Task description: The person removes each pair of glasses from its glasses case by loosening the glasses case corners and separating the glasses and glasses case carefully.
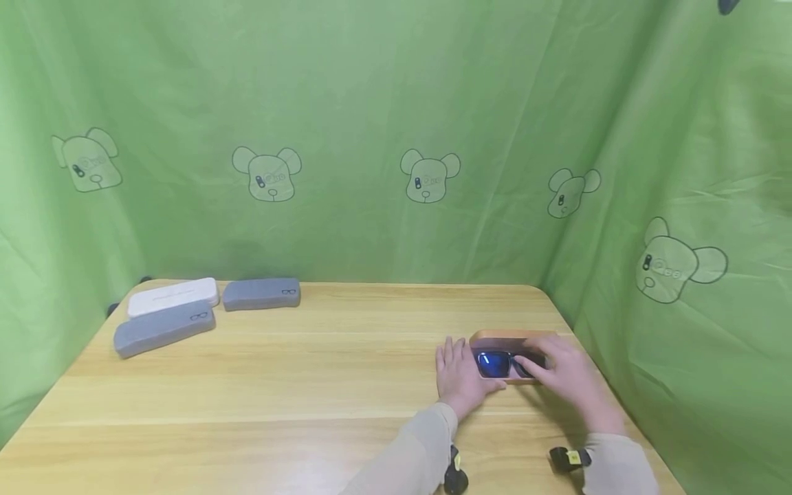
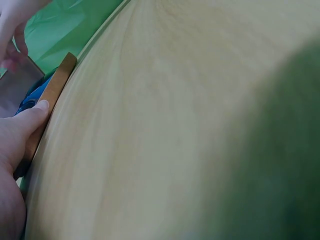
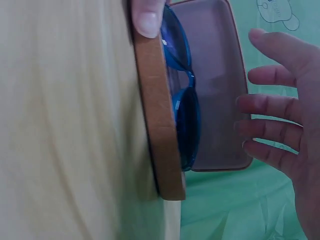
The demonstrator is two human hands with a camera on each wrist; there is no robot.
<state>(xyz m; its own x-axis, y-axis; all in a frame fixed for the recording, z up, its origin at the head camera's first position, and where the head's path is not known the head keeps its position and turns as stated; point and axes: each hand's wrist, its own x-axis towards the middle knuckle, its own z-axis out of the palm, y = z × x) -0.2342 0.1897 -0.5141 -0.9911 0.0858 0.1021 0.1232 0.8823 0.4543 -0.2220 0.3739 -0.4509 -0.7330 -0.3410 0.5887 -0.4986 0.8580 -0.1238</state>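
A brown glasses case [image 1: 512,334] lies open at the table's right side, its lid raised. Inside sit sunglasses [image 1: 493,364] with dark blue lenses, also visible in the right wrist view [image 3: 187,125]. My left hand [image 1: 460,378] rests against the case's left end, fingers extended, thumb pressing on the front wall [image 2: 60,82]. Above the right part of the case is my right hand [image 1: 566,368]. The right wrist view shows its fingers [image 3: 272,105] spread and relaxed near the raised lid [image 3: 215,85], holding nothing; whether they touch the lid I cannot tell.
At the back left lie a white case [image 1: 173,297], a grey glasses case [image 1: 163,330] in front of it and another grey glasses case [image 1: 262,294] to the right. A green curtain [image 1: 346,137] surrounds the wooden table [image 1: 278,399], close along its right edge.
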